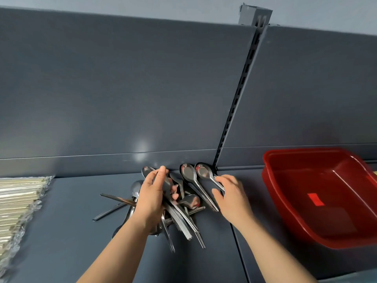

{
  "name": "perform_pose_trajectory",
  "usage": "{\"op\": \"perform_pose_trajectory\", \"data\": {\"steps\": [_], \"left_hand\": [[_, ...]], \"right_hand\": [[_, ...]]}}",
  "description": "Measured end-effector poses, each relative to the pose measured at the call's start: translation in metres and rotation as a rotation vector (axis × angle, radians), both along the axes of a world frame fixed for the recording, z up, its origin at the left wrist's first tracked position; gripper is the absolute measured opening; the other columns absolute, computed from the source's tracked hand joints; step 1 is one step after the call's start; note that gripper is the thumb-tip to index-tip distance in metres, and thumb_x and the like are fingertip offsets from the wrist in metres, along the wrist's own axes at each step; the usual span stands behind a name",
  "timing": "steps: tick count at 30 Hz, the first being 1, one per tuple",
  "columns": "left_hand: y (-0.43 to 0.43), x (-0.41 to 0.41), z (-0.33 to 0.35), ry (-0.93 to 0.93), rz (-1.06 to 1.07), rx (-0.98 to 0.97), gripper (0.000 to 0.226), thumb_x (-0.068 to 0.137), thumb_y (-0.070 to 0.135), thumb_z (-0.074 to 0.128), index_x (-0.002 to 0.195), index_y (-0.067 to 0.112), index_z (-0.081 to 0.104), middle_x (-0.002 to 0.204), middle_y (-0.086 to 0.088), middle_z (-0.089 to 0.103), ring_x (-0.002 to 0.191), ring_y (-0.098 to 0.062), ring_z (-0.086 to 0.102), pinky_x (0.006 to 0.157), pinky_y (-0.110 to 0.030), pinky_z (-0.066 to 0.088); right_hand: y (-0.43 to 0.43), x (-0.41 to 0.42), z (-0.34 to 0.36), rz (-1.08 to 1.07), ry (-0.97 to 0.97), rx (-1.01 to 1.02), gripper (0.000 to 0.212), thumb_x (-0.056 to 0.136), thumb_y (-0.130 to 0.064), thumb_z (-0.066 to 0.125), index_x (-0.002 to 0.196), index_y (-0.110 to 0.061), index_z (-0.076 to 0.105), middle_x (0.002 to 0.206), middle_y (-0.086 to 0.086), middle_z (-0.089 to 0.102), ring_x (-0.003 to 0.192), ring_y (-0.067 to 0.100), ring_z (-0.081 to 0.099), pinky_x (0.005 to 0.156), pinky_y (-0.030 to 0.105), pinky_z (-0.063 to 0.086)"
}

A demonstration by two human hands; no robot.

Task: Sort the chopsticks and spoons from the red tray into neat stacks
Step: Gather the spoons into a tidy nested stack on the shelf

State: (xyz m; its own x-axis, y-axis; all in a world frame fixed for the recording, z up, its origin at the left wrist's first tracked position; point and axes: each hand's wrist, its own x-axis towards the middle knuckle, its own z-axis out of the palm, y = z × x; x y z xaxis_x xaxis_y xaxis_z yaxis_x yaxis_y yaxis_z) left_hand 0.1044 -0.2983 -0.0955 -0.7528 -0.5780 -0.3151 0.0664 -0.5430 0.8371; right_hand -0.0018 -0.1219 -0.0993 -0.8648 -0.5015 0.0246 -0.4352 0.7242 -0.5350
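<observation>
— Where's the cutlery?
— It's heaped mid-shelf (61, 231), hard against the back panel (122, 88): loose spoons (189, 201) and metal chopsticks (111, 210) crossed over one another. The left hand (152, 198) has its fingers curled round a bundle of spoons (166, 185) above the heap. The right hand (230, 198) pinches the handle of the rightmost spoon (204, 172), whose bowl touches the panel.
— Room to move?
— Bare shelf toward the front edge, and between the heap and the red tray (285, 190) on the right.
— Anything in the way?
— A slotted post (234, 109) rises just behind the right hand. Wrapped sticks (18, 201) are stacked far left, well apart.
</observation>
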Motion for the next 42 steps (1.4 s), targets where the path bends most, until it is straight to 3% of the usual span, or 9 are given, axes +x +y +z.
{"op": "perform_pose_trajectory", "data": {"steps": [2,9,13,17,24,28,33,37,42], "left_hand": [[0.0,0.001,-0.002,0.002,-0.004,0.005,0.024,0.094,0.037,0.058,0.097,0.014,0.061,0.074,-0.01,0.052,0.055,-0.017,0.057,0.045,-0.027,0.048],[-0.003,0.001,-0.006,-0.029,-0.001,0.025,0.026,0.093,0.038,0.058,0.097,0.013,0.061,0.07,-0.011,0.052,0.055,-0.018,0.055,0.046,-0.028,0.05],[-0.005,-0.001,-0.008,-0.022,-0.01,0.06,0.028,0.086,0.037,0.066,0.098,0.012,0.061,0.073,-0.008,0.055,0.059,-0.018,0.059,0.048,-0.03,0.051],[-0.002,-0.004,-0.005,0.029,-0.079,0.046,0.033,0.068,0.037,0.081,0.087,0.017,0.064,0.07,-0.005,0.057,0.057,-0.02,0.057,0.048,-0.03,0.048],[0.007,-0.006,0.006,0.047,-0.104,0.025,0.048,0.061,0.026,0.084,0.102,0.013,0.061,0.067,-0.006,0.061,0.052,-0.017,0.057,0.048,-0.028,0.05],[0.007,-0.001,0.007,0.063,-0.133,-0.01,0.036,0.064,0.025,0.084,0.093,0.013,0.065,0.074,-0.009,0.067,0.054,-0.018,0.06,0.052,-0.028,0.053],[0.006,0.007,0.003,-0.015,-0.153,-0.05,0.032,0.075,0.02,0.079,0.097,0.004,0.061,0.08,-0.02,0.066,0.057,-0.026,0.062,0.052,-0.031,0.055],[0.003,0.013,-0.005,-0.042,-0.136,-0.011,0.011,0.09,0.001,0.06,0.1,0.001,0.058,0.09,-0.028,0.069,0.075,-0.035,0.071,0.057,-0.035,0.057],[-0.014,0.018,-0.009,0.031,-0.084,0.047,0.035,0.091,-0.01,0.046,0.11,0.015,0.061,0.082,-0.023,0.067,0.079,-0.037,0.071,0.055,-0.038,0.056]], "right_hand": [[0.001,-0.017,-0.009,0.008,0.032,0.155,0.042,0.094,-0.019,0.057,0.135,-0.013,0.052,0.136,0.005,0.051,0.123,0.027,0.045,0.104,0.033,0.033],[-0.005,-0.031,-0.022,-0.021,0.115,0.241,0.018,0.098,-0.02,0.048,0.108,-0.015,0.063,0.107,0.007,0.063,0.101,0.029,0.058,0.083,0.036,0.042],[-0.002,-0.027,-0.014,-0.098,-0.043,-0.043,0.015,0.096,-0.013,0.053,0.092,-0.007,0.066,0.087,0.009,0.062,0.081,0.029,0.058,0.071,0.036,0.042],[0.0,-0.011,0.01,-0.172,-0.399,-0.456,0.026,0.09,-0.013,0.057,0.064,-0.006,0.059,0.051,0.0,0.048,0.052,0.017,0.035,0.048,0.027,0.027],[-0.012,0.024,0.033,-0.045,-0.833,-0.608,0.015,0.09,0.002,0.057,0.091,-0.006,0.071,0.065,0.005,0.066,0.052,0.01,0.055,0.042,0.02,0.034],[-0.016,0.031,0.033,0.006,-0.808,-0.534,0.016,0.089,0.001,0.057,0.094,-0.005,0.071,0.069,0.006,0.066,0.052,0.01,0.057,0.042,0.021,0.037],[-0.019,0.033,0.036,0.186,-0.776,-0.429,0.027,0.089,-0.011,0.056,0.086,-0.027,0.078,0.067,-0.002,0.065,0.053,0.011,0.057,0.042,0.021,0.038],[-0.018,0.029,0.034,0.294,-0.769,-0.262,0.024,0.092,-0.031,0.054,0.088,-0.025,0.077,0.073,0.0,0.071,0.062,0.009,0.064,0.057,0.022,0.05],[-0.016,-0.01,0.008,0.025,-0.17,-0.139,0.02,0.094,-0.016,0.056,0.108,-0.015,0.071,0.106,0.0,0.069,0.094,0.019,0.063,0.087,0.031,0.05]]}}
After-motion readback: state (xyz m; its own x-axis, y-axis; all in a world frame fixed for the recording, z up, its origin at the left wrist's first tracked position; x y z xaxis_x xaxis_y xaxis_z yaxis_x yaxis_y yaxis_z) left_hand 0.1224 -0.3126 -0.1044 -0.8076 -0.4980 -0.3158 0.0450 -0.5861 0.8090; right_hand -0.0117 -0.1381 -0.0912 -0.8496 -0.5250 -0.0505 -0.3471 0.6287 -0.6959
